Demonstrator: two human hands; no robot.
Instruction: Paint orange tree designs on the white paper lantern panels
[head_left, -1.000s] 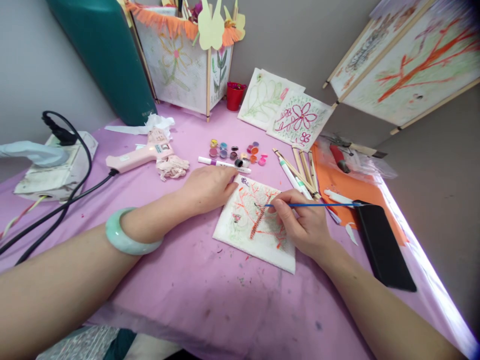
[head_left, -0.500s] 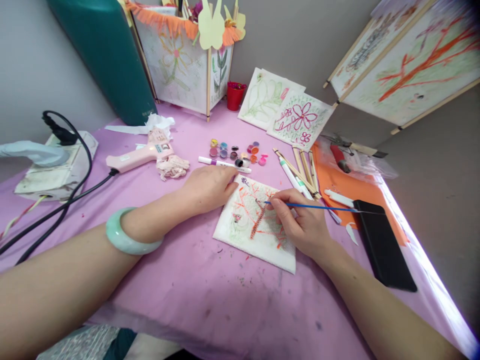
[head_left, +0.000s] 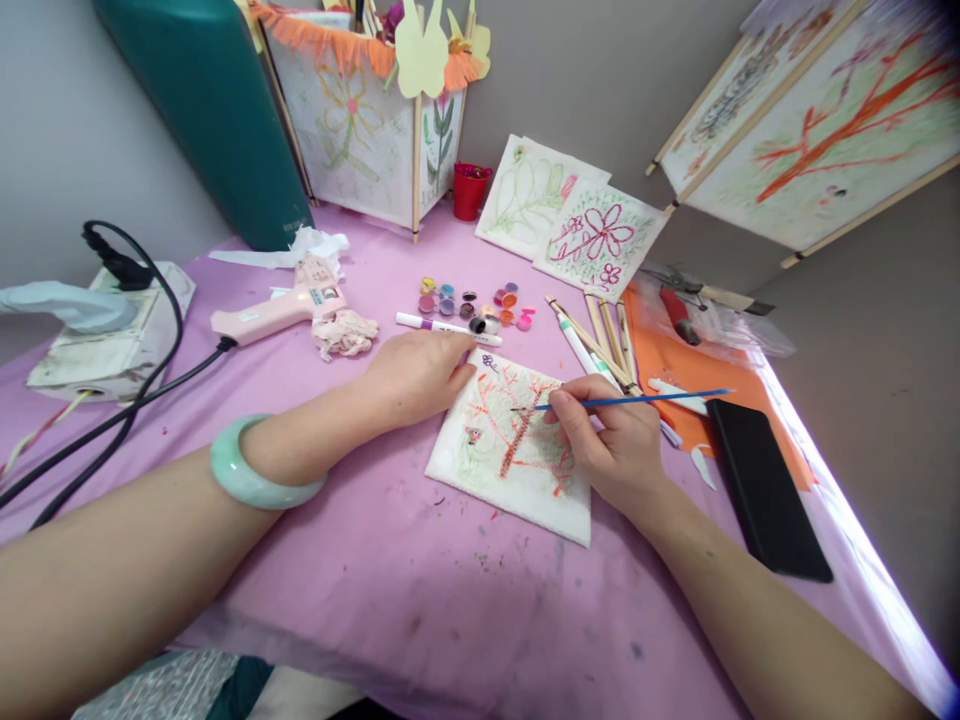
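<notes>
My right hand is closed round a thin blue paintbrush. The brush's dark tip lies over the upper part of a white textured square sheet, by an orange branching tree drawn on it. Short dark marks run along the tree's trunk, and a small purple flower sits in the top corner. Flat on the cloth, my left hand has its thumb against the sheet's upper left edge; its fingers are stretched out and partly hidden. Beyond the fingertips lie a white and purple marker and several small paint pots.
A pink glue gun and a power strip with cables lie to the left. At the right are wooden sticks, a black phone and orange paper. A decorated lantern and a red bucket stand behind.
The paintbrush has tilted, its back end rising, and its tip has shifted slightly down. My right hand has moved a little to the right. The left hand stays in place.
</notes>
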